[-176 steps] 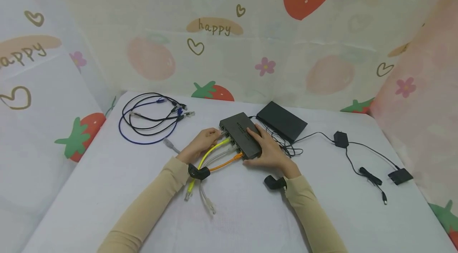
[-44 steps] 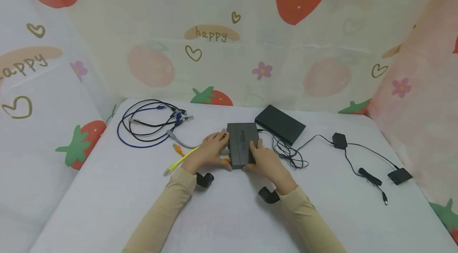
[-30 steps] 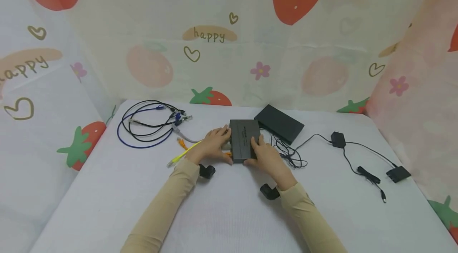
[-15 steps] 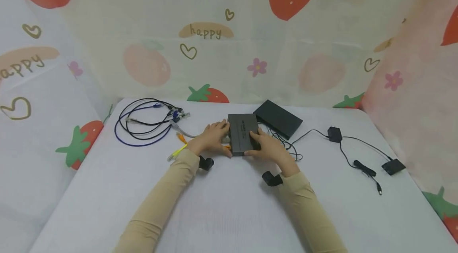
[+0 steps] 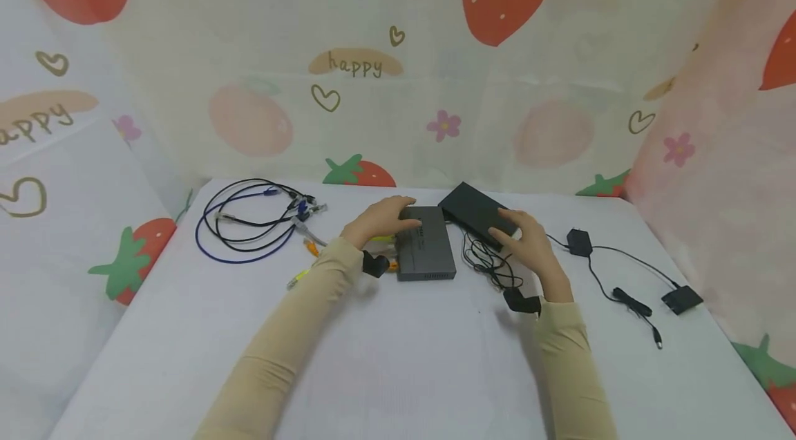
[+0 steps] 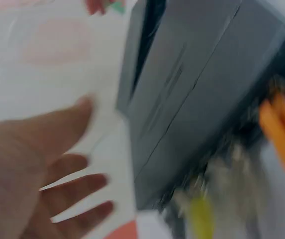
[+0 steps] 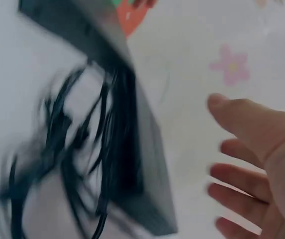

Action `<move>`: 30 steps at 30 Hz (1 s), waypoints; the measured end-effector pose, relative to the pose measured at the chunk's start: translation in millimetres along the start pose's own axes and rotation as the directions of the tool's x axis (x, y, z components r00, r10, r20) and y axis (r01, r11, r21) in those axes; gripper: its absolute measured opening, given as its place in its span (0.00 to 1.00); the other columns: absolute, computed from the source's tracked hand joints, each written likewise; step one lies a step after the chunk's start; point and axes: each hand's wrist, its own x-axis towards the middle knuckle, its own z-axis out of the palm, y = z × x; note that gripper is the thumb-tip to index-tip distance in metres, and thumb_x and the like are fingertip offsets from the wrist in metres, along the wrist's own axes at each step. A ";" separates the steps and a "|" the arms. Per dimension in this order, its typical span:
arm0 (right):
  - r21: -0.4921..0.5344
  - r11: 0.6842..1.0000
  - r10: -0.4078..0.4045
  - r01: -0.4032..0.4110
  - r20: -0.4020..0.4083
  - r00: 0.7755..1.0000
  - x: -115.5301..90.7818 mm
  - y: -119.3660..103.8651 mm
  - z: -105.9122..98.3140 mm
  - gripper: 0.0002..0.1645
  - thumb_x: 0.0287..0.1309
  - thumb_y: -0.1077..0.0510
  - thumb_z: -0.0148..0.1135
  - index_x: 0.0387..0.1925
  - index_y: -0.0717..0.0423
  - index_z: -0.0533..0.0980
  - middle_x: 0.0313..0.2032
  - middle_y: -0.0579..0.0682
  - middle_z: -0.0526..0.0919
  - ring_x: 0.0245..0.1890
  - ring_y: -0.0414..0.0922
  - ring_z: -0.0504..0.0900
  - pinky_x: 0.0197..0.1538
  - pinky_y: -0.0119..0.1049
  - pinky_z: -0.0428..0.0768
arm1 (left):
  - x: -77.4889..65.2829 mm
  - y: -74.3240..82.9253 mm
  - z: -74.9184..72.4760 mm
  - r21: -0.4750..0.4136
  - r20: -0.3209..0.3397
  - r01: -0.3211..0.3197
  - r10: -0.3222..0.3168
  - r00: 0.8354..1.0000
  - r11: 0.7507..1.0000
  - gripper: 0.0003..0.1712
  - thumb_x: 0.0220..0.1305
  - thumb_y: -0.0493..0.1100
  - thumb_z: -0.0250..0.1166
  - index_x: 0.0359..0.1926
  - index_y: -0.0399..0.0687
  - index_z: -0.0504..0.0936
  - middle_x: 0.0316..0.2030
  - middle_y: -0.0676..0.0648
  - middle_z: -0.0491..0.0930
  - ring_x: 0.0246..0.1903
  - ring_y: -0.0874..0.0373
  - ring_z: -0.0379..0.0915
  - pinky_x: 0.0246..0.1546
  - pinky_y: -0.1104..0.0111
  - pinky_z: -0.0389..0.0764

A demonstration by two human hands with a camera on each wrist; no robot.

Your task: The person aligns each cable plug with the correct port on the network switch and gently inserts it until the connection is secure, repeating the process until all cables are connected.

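Note:
A dark grey network switch (image 5: 425,250) lies flat on the table, with yellow, grey and orange (image 6: 284,132) network cables plugged in along its left side. My left hand (image 5: 378,220) hovers over its far left corner; in the left wrist view the fingers are spread and hold nothing. Behind and right of the switch sits a flat black box (image 5: 474,211). My right hand (image 5: 530,246) is above that box's right end, fingers extended and apart from it in the right wrist view. A bundle of thin black cable (image 5: 488,264) lies between the switch and this hand.
Coiled black and blue network cables (image 5: 239,241) lie at the far left. On the right, a black power adapter (image 5: 580,242) connects by cord to a small black square piece (image 5: 682,299); another cord ends in a barrel plug (image 5: 657,338). Patterned cloth walls (image 5: 367,122) surround the table.
The switch was turned so its cabled side faces left, then set down. Both hands have just let go: the left rose to its far corner, the right moved right, over the black box.

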 end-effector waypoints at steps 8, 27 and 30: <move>-0.093 0.974 0.198 -0.206 -0.088 0.976 0.1 41.9 9.6 0.51 0.55 0.39 0.61 0.68 0.65 0.53 0.66 0.70 0.52 0.65 0.67 0.54 0.62 0.61 0.57 | 48.7 36.5 25.8 0.167 -0.128 0.041 -0.019 0.992 0.985 0.31 0.69 0.55 0.49 0.67 0.45 0.62 0.64 0.45 0.64 0.62 0.49 0.61 0.59 0.51 0.64; 0.004 0.972 0.234 -0.234 -0.062 0.970 4.2 67.0 31.1 0.65 0.44 0.35 0.67 0.72 0.55 0.41 0.70 0.59 0.49 0.70 0.58 0.49 0.64 0.63 0.40 | 194.9 -75.7 142.4 -0.153 -0.144 0.109 -0.132 0.981 0.982 0.38 0.63 0.70 0.44 0.66 0.54 0.64 0.64 0.51 0.66 0.64 0.53 0.59 0.65 0.48 0.27; 0.003 0.977 0.211 -0.212 -0.120 0.970 4.7 66.1 32.5 0.64 0.42 0.36 0.70 0.71 0.55 0.46 0.69 0.59 0.54 0.67 0.57 0.55 0.62 0.63 0.44 | 187.2 -71.0 137.1 -0.168 -0.157 0.106 -0.133 0.979 0.980 0.39 0.62 0.71 0.43 0.65 0.54 0.66 0.63 0.50 0.67 0.64 0.52 0.60 0.64 0.47 0.22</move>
